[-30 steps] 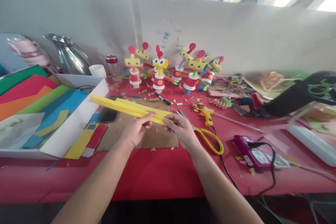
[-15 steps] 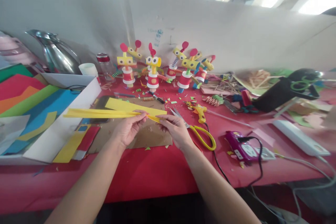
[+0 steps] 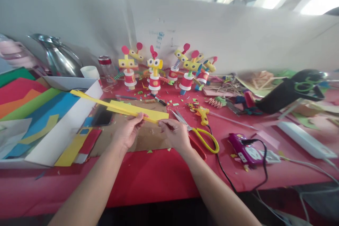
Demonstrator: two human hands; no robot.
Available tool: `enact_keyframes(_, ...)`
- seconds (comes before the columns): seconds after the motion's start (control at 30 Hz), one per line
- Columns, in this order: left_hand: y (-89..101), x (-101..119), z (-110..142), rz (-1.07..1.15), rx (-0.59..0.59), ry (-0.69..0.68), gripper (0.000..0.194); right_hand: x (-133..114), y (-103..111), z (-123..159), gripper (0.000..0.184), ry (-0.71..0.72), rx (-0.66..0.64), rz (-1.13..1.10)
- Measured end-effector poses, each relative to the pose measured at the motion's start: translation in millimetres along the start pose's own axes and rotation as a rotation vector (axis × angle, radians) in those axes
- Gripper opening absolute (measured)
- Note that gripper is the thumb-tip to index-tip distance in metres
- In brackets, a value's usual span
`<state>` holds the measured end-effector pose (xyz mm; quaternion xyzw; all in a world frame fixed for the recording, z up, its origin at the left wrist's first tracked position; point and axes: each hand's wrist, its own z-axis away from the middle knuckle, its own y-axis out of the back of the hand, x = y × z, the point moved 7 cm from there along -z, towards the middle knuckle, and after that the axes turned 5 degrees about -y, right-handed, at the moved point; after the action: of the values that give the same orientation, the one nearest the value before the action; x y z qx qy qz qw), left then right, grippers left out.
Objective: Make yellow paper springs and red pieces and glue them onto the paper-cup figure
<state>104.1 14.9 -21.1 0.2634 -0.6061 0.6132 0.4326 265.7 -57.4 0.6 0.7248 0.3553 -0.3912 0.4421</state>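
Long yellow paper strips [image 3: 99, 101] are pinched between my two hands, above a brown cardboard sheet [image 3: 148, 137]. My left hand [image 3: 129, 129] grips them with thumb and fingers partway along, and their far ends stick out to the upper left. At the right end, my right hand [image 3: 176, 134] closes its fingertips on the strips. A wider yellow paper piece [image 3: 156, 113] lies on the cardboard just behind them. Scissors with yellow and red handles [image 3: 209, 139] rest beside my right hand. A dark phone [image 3: 103, 116] lies at the cardboard's left.
Several paper-cup figures [image 3: 155, 81] stand along the back. A white box [image 3: 66, 127] with coloured paper is at left, near a metal jug [image 3: 60, 58]. A yellow glue gun [image 3: 202, 114], purple socket adapter [image 3: 245, 150], cables and a white power strip [image 3: 304, 139] lie at right.
The strips have tilted: their left ends rose toward the box while the held end dipped slightly. Both hands still pinch them, and the right hand moved a little lower.
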Motion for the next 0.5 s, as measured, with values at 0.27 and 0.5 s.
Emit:
enact_keyframes(0.27, 3.6, 1, -1, 0.066, 0.039, 0.002, 0.024, -2, -6, 1, 0.018, -0.005, -0.062, 0.018)
enact_keyframes(0.5, -1.4, -13, 0, -0.052, 0.001, 0.028, 0.028, -1, -9, 3, 0.017, -0.011, -0.103, 0.045)
